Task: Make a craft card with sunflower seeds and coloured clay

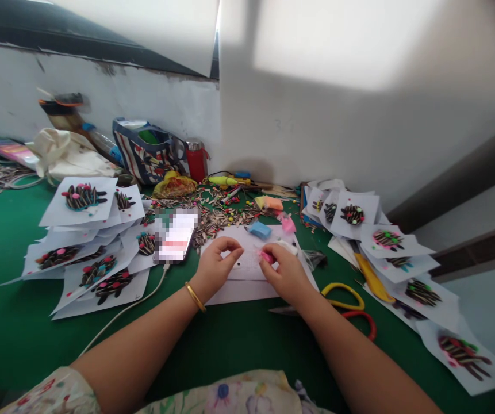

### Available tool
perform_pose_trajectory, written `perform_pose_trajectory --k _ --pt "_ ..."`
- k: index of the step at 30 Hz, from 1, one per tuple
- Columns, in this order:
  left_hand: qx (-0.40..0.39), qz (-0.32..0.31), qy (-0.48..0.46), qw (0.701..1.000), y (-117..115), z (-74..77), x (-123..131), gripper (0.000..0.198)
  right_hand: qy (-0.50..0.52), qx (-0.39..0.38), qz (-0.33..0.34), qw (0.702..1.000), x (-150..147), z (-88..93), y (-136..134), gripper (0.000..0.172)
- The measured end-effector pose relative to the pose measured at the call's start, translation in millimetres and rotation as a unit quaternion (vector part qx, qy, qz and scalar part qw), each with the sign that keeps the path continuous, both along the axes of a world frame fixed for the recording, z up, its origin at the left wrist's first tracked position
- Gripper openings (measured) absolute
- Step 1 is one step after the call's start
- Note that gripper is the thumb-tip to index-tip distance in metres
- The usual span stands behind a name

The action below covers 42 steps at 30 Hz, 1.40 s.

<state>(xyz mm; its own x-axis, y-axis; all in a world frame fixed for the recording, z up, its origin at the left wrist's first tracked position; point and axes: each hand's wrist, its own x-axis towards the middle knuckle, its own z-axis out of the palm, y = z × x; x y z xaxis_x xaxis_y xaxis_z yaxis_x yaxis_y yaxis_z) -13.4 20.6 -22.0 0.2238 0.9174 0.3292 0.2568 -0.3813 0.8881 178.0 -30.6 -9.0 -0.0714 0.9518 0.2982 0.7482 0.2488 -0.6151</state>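
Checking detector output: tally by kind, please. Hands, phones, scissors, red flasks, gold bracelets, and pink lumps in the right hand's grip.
Hands: 2
Phone: 1
Scissors: 1 pair
Red flask: 1
Gold bracelet: 1
Pink lump: 1
Total: 7

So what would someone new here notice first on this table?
Probably the bare hands at the centre: the right hand pinches pink modelling clay over white paper, with the left hand close beside it. Next, the layered sunflower-seed pictures on the left and right of the green table, and the scissors with yellow and red handles by the right forearm.
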Motion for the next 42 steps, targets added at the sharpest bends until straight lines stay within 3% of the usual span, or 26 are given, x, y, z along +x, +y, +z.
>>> perform_pose_trajectory --k 4,7,11,15,20,26,29,33,36,39,42 --pt "-0.054 -0.015 -0.048 0.997 0.8 -1.8 1.2 0.017 -0.015 0.002 -0.016 1.0 4.1 1.2 2.4 0.018" --pt "-0.069 -0.011 -0.075 0.995 1.8 -3.3 1.9 0.017 -0.052 0.011 -0.077 0.996 19.9 3.5 8.9 0.018" --pt "-0.111 -0.014 -0.098 0.989 0.6 -2.0 2.3 0.022 -0.157 0.047 -0.183 0.969 54.2 3.4 21.6 0.018" --pt "-0.153 -0.015 -0.087 0.984 -0.9 2.5 2.2 0.019 -0.229 0.032 -0.224 0.947 79.2 -5.3 32.9 0.024" --pt "-0.175 -0.027 -0.1 0.979 -1.5 5.0 4.5 0.022 -0.243 -0.021 -0.182 0.953 83.1 -19.3 38.0 0.032" --pt "-0.191 -0.041 -0.139 0.971 -2.1 7.7 5.0 0.026 -0.228 0.069 -0.171 0.956 69.6 -15.1 30.6 0.042" --pt "-0.192 -0.031 -0.129 0.972 0.0 6.2 1.2 0.025 -0.202 0.091 -0.12 0.968 53.9 -10.0 25.1 0.042" --pt "-0.18 -0.027 -0.147 0.972 3.6 2.2 -3.1 0.039 -0.164 0.098 -0.007 0.981 27.0 -8.0 16.7 0.036" --pt "-0.227 -0.033 -0.221 0.948 3.7 3.0 -1.7 0.042 -0.154 0.087 0.052 0.983 10.6 -8.7 10.0 0.032" --pt "-0.286 -0.046 -0.286 0.913 1.8 6.4 1.7 0.04 -0.152 0.08 0.07 0.983 1.7 -9.2 5.2 0.03" --pt "-0.296 -0.061 -0.309 0.902 0.1 8.4 3.4 0.038 -0.155 0.071 0.077 0.982 -0.5 -9.7 3.9 0.029"
